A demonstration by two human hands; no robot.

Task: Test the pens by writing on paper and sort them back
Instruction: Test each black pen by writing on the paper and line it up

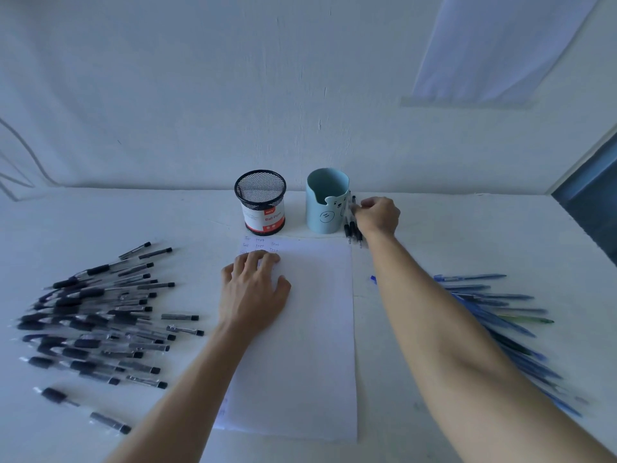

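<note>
A white sheet of paper lies in the middle of the table, with small "test" words written near its top edge. My left hand rests flat on its upper left part, fingers spread. My right hand reaches far forward, just right of the light blue cup, and grips a black pen among a few black pens lying there. A black mesh pen holder stands left of the cup. Several black pens are heaped on the left. Several blue pens lie on the right.
The white table meets a white wall right behind the two holders. A dark opening shows at the far right edge. My right forearm crosses over part of the blue pen pile.
</note>
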